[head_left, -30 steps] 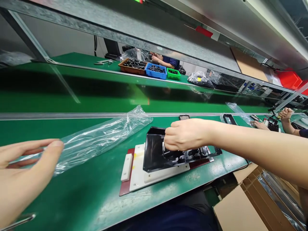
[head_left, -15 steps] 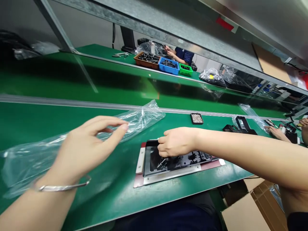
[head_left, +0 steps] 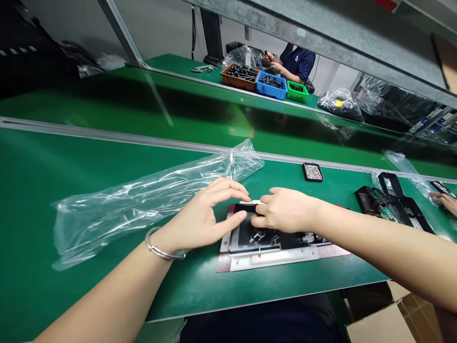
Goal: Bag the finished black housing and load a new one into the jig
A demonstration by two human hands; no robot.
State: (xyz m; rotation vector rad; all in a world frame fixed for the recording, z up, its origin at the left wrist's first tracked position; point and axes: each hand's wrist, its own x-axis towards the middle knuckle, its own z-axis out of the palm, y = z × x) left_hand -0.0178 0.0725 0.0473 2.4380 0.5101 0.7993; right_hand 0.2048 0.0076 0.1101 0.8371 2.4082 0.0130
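A black plastic housing lies flat in a white and red fixture plate on the green bench. My right hand rests on the housing's far left part, fingers curled and pressed on it. My left hand has come in beside it, fingers stretched out, thumb touching the housing's left edge. A silver bangle is on my left wrist. An empty clear plastic bag lies crumpled to the left, touched by neither hand.
A small black tray of screws sits behind the fixture. To the right are another black housing with a bag, and a co-worker's hand. Across the line are orange, blue and green bins and a seated person. Cardboard boxes stand below right.
My left hand let go of the plastic bag and moved right to the housing. The right hand lowered the tilted housing flat into the fixture. My view shifted left and down.
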